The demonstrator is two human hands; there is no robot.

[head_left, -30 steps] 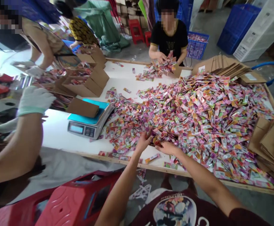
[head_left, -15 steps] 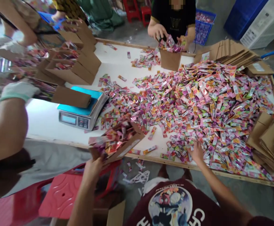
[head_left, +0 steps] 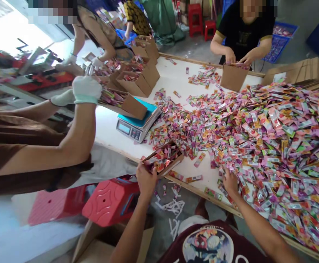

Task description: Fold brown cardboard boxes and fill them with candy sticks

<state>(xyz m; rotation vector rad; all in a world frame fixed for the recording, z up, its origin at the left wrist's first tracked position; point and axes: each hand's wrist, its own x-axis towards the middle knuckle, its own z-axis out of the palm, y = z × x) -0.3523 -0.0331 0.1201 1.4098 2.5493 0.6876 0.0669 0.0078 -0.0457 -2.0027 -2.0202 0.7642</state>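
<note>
My left hand [head_left: 147,179] grips the near left end of an open cardboard box [head_left: 173,165], thumb over its rim. Small shiny pink, purple and orange packets [head_left: 165,156] fill the box, which sits tilted at the table's front edge. My right hand [head_left: 231,181] is at the near left side of a big heap of the same packets [head_left: 260,146]. Its fingers are bent around some packets and partly hidden among them. A few loose packets [head_left: 194,178] lie on the white tabletop between my hands.
A digital scale [head_left: 133,126] carries a filled box [head_left: 134,106], beside a co-worker's gloved hand [head_left: 87,89]. Across the table another person handles a box [head_left: 233,77]. Filled boxes [head_left: 139,82] stand back left. Red stools [head_left: 108,201] and an open carton [head_left: 93,246] are below left.
The view has swung left. My left hand has brought the box down level against the table edge, and my right hand has moved left along the heap. The person across has pressed their packets down into the box.
</note>
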